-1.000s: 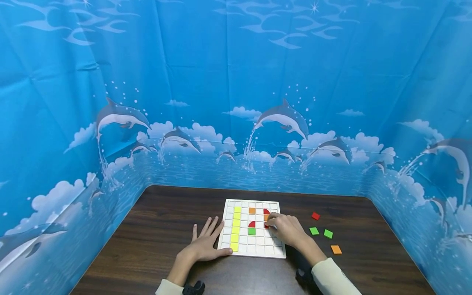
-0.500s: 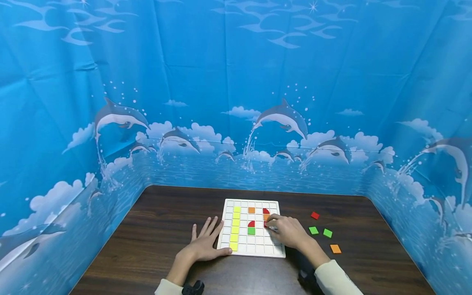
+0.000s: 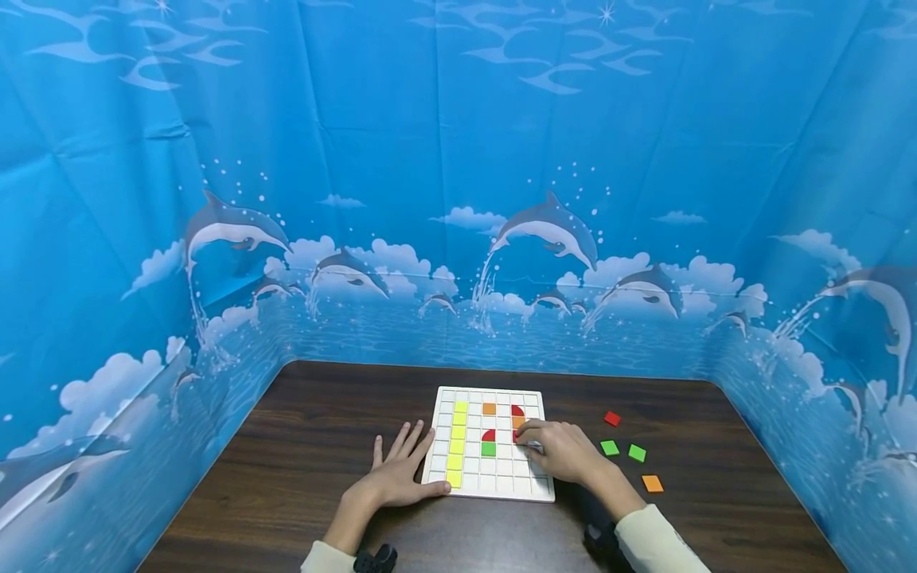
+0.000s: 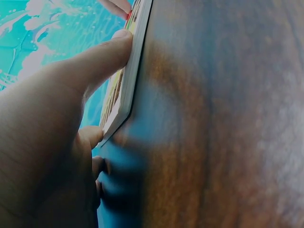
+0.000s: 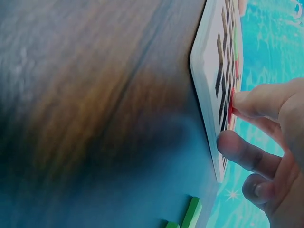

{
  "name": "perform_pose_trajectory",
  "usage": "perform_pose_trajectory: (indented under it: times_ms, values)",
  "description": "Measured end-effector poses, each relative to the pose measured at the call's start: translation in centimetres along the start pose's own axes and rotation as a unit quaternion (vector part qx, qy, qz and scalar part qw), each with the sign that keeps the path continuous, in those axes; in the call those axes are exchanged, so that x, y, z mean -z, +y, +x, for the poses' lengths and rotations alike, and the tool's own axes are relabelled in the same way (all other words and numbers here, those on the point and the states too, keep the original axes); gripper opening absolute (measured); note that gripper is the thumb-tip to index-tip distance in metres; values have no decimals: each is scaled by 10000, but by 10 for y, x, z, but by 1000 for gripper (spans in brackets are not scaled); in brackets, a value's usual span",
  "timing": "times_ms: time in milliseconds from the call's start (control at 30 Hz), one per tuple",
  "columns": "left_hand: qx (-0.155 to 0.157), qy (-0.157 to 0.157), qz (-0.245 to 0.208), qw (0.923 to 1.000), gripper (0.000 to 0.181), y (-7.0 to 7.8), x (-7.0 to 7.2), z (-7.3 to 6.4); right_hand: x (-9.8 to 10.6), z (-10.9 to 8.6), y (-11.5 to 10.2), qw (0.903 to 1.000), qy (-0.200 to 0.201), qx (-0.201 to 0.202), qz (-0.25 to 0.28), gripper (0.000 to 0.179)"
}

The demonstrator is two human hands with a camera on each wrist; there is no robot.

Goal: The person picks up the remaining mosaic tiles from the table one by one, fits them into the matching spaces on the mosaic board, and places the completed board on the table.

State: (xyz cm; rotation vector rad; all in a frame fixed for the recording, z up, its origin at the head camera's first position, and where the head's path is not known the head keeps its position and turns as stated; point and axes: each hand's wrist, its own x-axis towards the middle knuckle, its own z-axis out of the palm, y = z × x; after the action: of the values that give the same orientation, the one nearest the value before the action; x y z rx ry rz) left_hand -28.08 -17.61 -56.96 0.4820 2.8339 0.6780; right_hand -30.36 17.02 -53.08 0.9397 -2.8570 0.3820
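Observation:
A white grid board (image 3: 501, 484) lies on the dark wooden table. My left hand (image 3: 396, 481) rests at its left side, fingers spread, with the thumb on the front left corner. At the board's right side my right hand (image 3: 562, 450) has thumb and fingertips on a red tile (image 5: 231, 107), which sits low in the grid and is partly hidden by the fingers. Just behind it are a red quarter-circle tile (image 3: 517, 411) and an orange tile (image 3: 518, 422). Another red quarter-circle (image 3: 489, 435) stands directly behind a green square tile (image 3: 489, 449).
A column of yellow square tiles (image 3: 456, 446) fills the board's left part, and an orange square (image 3: 489, 409) sits near its back. Right of the board lie a loose red tile (image 3: 612, 419), two green tiles (image 3: 637, 453) and an orange tile (image 3: 652, 484). A blue dolphin curtain (image 3: 444, 199) surrounds the table.
My right hand has shifted very slightly toward the front, its fingertips staying at the red tile. The left hand and the loose tiles stay put.

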Motion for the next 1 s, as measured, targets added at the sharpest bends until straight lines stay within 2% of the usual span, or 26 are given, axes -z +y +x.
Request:
perform_pose_trajectory:
  times_ms: [267,400,500,667,833,1000]
  values:
    - [57,62,-31,10000,117,-2,-1,1,3,1,4,9988,-288,-62,379,26]
    - [2,29,-83,10000,116,0,2,0,4,-1,7,9976,-275,-144,616,27]
    - [-62,10,-148,9999,115,3,4,-1,4,-3,8,9977,8,-182,656,24]
    - [-87,75,-109,9999,115,2,3,-1,4,-4,8,9961,635,-474,380,16]
    - [-62,28,-76,9999,114,3,3,-2,8,-10,8,9925,769,-910,267,11]
    - [-201,42,-202,9996,111,7,7,-6,14,-21,14,9886,857,-1179,387,8]
